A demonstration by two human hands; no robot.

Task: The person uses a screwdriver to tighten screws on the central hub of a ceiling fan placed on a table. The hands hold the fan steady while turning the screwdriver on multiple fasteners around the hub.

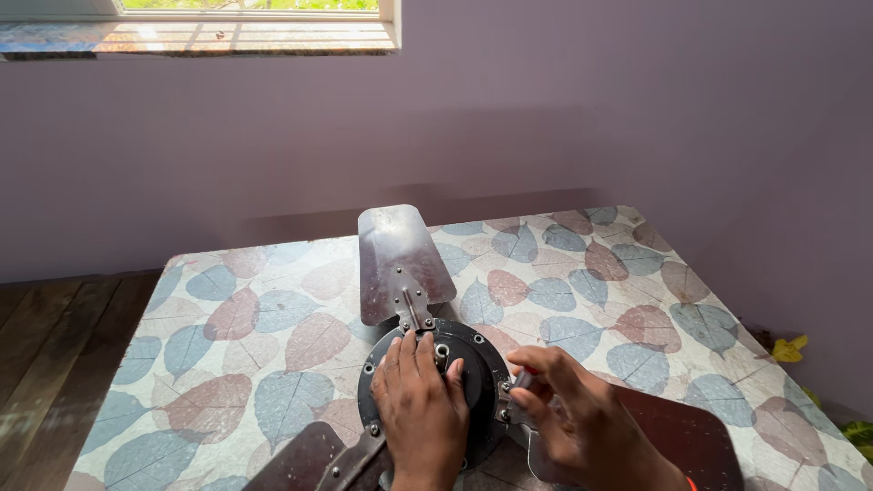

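A dark ceiling fan motor hub [482,350] lies flat on a table covered with a leaf-print cloth [273,318]. Three brown metal blades stick out from it: one toward the far side [400,259], one at the lower left [305,459], one at the lower right [673,436]. My left hand [420,409] rests palm down on the hub, fingers spread. My right hand [573,418] grips a small tool [522,378] with a grey tip at the bracket of the right blade, beside the hub's rim.
A lilac wall stands behind the table, with a window sill [200,36] at the upper left. Wooden floor [45,364] shows to the left of the table. Yellow and green leaves [791,348] lie on the floor at the right.
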